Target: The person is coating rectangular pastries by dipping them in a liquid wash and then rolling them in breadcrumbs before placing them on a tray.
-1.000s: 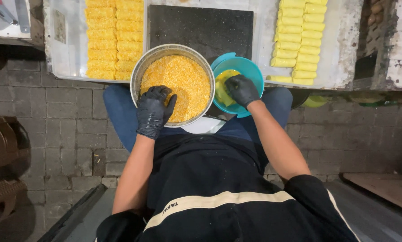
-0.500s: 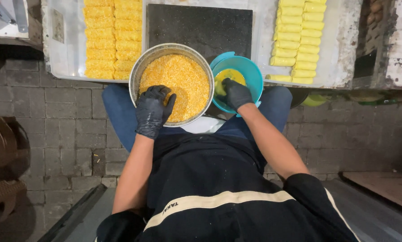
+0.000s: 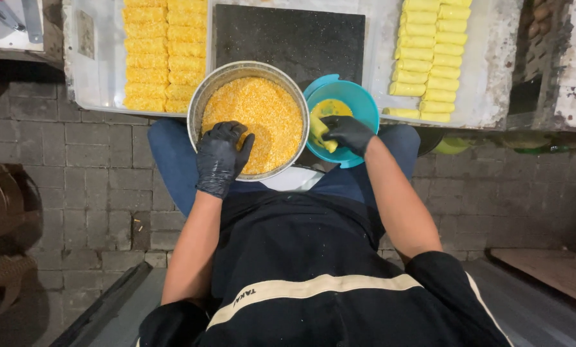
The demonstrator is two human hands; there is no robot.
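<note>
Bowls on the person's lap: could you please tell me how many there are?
2. A metal bowl of orange crumbs sits under the left hand. A teal bowl of yellow batter sits beside it, under the right hand, which grips a yellow roll. None seems hidden.

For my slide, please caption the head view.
Gloved left hand in metal breadcrumb bowl; right hand dips pale roll in teal bowl.

Single head cam, worn by the seated person, pointing almost straight down over the torso and lap. Close range: arms fill the centre, hands point(image 3: 220, 157) sit in the upper middle. Bench point(image 3: 378, 38) edge runs across the top, brick floor point(image 3: 95, 193) on both sides. No second view to overlap.
</note>
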